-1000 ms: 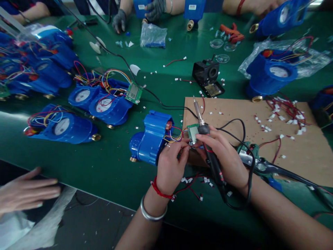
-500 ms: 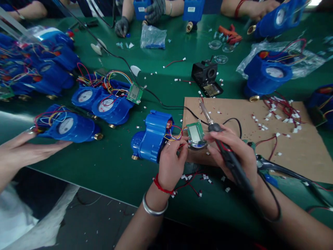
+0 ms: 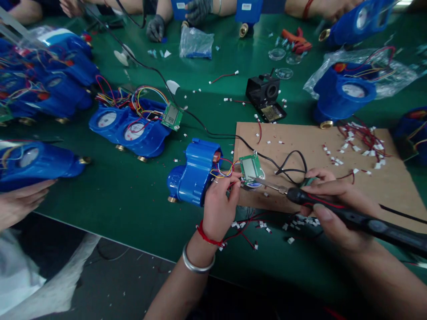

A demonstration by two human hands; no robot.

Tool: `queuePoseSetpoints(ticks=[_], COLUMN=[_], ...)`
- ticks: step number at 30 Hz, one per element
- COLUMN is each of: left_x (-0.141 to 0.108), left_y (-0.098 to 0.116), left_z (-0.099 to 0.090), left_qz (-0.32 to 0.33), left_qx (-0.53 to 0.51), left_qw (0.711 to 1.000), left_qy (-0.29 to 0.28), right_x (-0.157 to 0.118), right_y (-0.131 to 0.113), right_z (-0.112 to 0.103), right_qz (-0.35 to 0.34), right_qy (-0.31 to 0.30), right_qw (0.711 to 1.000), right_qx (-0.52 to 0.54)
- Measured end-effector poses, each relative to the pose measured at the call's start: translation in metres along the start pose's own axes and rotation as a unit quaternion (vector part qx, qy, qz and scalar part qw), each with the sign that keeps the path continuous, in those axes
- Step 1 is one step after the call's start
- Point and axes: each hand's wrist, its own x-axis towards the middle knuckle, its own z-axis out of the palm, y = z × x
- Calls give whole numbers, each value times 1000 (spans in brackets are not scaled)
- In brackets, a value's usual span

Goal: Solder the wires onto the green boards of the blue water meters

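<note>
Circuit board [image 3: 249, 167], green, rectangular: left hand [image 3: 220, 202] pinches something unclear beside it; right hand [image 3: 354, 196] grips black, red-striped soldering iron [image 3: 348, 215], tip at board.

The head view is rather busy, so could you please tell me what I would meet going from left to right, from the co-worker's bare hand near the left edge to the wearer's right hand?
Co-worker's hand, pair of blue meters, single blue meter, left hand, green circuit board, right hand.
</note>
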Motion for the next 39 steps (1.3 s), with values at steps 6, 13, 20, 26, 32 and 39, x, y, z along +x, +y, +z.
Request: queuePoseSetpoints(ticks=[6, 13, 20, 26, 32, 39], left_x=[0, 0, 0, -1, 0, 0], left_y=[-1, -1, 0, -1, -1, -1], left_z=[0, 0, 1, 1, 1, 1], left_qz=[0, 3, 5, 18, 27, 26], left_qx=[-1, 2, 2, 5, 11, 10], left_qw=[1000, 1000, 1000, 1000, 1000, 999], left_qy=[5, 6, 6, 7, 12, 15], right_x=[7, 9, 12, 18, 23, 22], right_y=[-3, -1, -4, -17, -25, -23], right_z=[-2, 0, 2, 4, 8, 6], right_qz=[-69, -103, -136, -161, -180, -177], right_qy=[-72, -87, -87, -98, -107, -115], right_qw=[994, 989, 983, 973, 964, 965], right_qx=[-32, -57, -87, -134, -164, -153])
